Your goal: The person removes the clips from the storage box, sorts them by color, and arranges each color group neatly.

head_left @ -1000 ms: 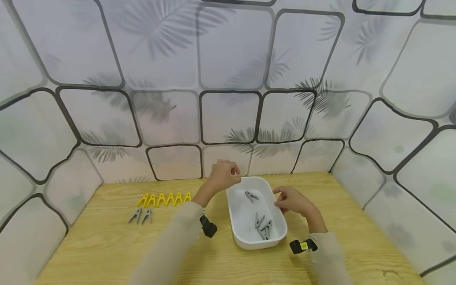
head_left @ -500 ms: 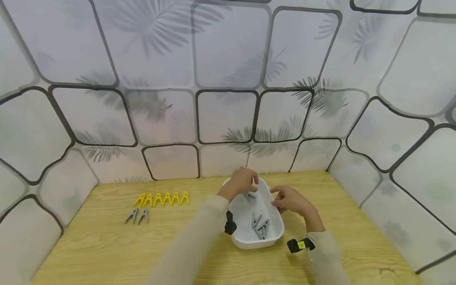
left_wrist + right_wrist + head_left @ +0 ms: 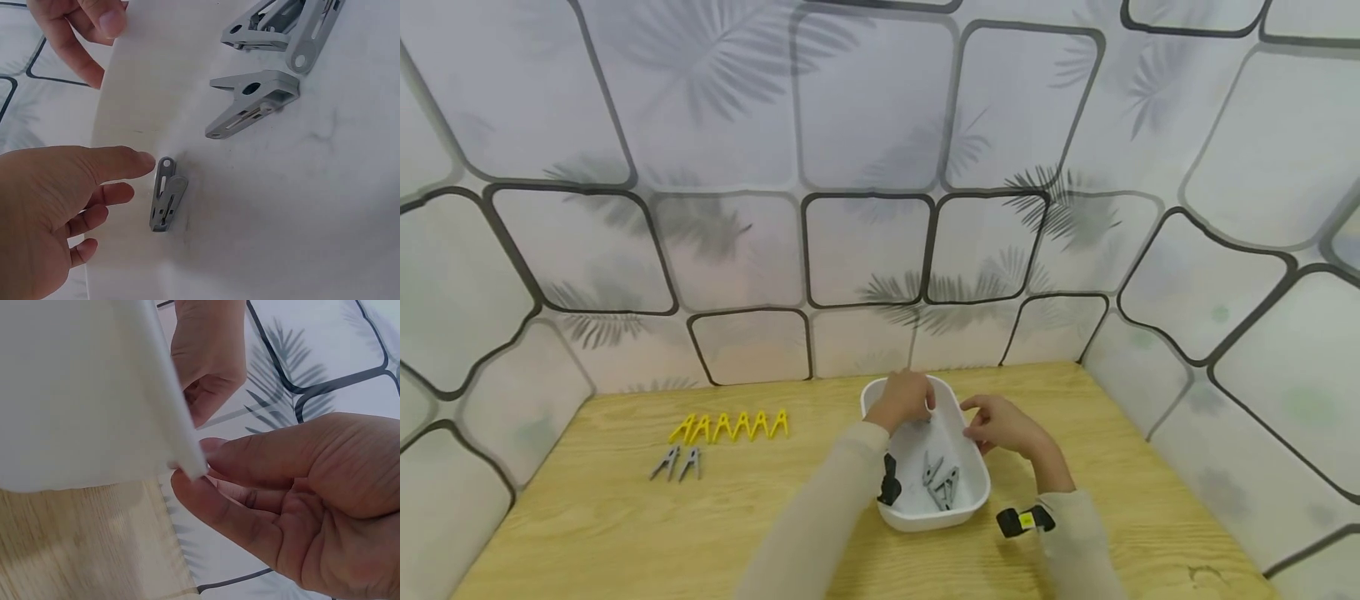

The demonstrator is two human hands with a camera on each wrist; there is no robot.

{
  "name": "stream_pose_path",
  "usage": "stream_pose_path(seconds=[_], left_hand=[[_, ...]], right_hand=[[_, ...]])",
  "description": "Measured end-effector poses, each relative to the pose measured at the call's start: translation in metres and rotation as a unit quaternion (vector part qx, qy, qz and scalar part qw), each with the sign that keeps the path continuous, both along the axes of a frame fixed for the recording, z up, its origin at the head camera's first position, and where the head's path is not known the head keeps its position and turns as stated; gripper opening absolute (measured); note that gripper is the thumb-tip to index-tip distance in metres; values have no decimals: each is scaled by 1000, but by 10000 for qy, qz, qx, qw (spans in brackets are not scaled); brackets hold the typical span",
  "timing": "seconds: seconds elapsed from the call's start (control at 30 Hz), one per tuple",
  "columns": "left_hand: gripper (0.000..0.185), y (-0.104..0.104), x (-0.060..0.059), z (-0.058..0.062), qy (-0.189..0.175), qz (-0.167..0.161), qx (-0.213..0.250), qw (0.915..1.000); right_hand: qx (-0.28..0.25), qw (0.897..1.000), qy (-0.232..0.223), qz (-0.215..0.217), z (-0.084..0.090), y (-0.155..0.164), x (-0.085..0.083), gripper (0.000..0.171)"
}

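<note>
Where left fingers (image 3: 122, 164) hover, one clothespin (image 3: 165, 197) (grey) lies close.

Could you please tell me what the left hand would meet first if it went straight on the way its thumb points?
The left hand would likely meet the lone gray clip in the white bin: it lies just past the thumb tip in the left wrist view, though depth is unclear.
</note>
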State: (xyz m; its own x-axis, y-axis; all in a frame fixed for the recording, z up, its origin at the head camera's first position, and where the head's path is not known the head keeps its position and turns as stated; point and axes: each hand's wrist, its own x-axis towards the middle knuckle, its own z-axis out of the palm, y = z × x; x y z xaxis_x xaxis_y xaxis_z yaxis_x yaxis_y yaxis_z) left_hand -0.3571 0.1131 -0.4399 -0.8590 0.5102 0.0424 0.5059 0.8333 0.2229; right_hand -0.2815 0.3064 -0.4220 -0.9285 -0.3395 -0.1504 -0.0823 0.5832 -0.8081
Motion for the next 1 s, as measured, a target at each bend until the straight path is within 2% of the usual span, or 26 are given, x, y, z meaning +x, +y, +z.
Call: stream_pose_path(seconds=[0.33,0.57,1.0], left_hand=[[7,1,6,-3,389,-25,-333,9987],[10,3,5,-7,438,80,-677,9967],[5,11,1,-16,533,248,-857,9946]], right_hand=[[-62,10000,-41,35,0,-1,2,50],[-26,10000,-29,33,-1,-1,0,49],[-69,9999,-25,93,0,1,0,50]])
